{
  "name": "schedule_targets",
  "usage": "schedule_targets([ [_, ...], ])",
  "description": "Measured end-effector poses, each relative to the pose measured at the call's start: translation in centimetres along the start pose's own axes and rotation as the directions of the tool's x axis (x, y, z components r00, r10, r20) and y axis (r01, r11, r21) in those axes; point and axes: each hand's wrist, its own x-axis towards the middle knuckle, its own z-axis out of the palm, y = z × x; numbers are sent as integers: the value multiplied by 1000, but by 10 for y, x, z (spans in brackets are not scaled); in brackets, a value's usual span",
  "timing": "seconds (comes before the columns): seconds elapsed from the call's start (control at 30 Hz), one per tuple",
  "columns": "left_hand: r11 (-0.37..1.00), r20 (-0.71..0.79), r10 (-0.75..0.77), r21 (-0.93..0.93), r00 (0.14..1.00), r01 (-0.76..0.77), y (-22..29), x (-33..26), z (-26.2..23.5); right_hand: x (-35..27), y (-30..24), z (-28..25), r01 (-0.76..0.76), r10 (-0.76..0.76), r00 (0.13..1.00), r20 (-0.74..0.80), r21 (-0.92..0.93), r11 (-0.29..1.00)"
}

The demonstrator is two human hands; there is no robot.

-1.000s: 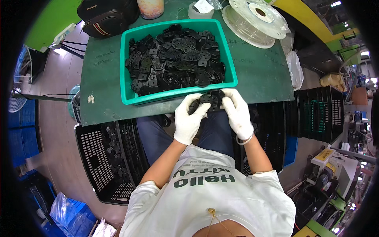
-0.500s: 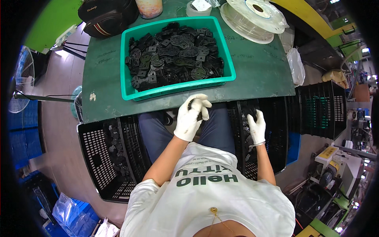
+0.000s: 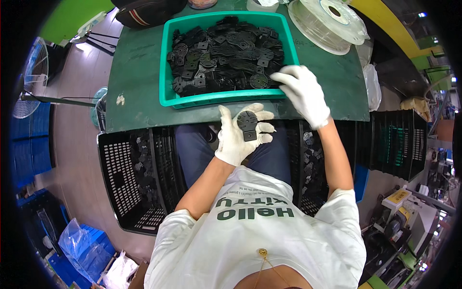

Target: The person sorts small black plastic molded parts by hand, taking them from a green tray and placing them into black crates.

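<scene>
My left hand (image 3: 240,134), in a white glove, is turned palm up just in front of the green table's edge. Across its palm and fingers lies a flat black plastic part (image 3: 248,124) with a round, ribbed head and a squarer end. My gloved right hand (image 3: 304,94) reaches over the front right corner of a teal tray (image 3: 226,100). Its fingers stretch left towards the pile, and I see nothing in them. Heaped inside the tray are many black plastic parts (image 3: 226,53) of similar shape.
Black crates (image 3: 126,178) with small parts stand on both sides of my legs, under the table (image 3: 137,91). A clear plastic reel (image 3: 327,24) sits on the table at the back right, a black bag (image 3: 149,12) at the back left. Stacked crates (image 3: 397,139) are at right.
My right hand has moved from the right-hand crate up to the tray's corner. My left hand has opened out palm up, showing the black part. The view has shifted slightly.
</scene>
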Motion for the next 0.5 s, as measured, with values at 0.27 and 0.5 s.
schedule_targets([
  [0.27,994,-87,109,41,990,-106,10,1,-16,47,18,24,183,-138,943,302,-128,975],
  [0.5,990,-78,141,13,987,-141,10,4,-15,39,31,22,-364,326,923,204,192,911],
])
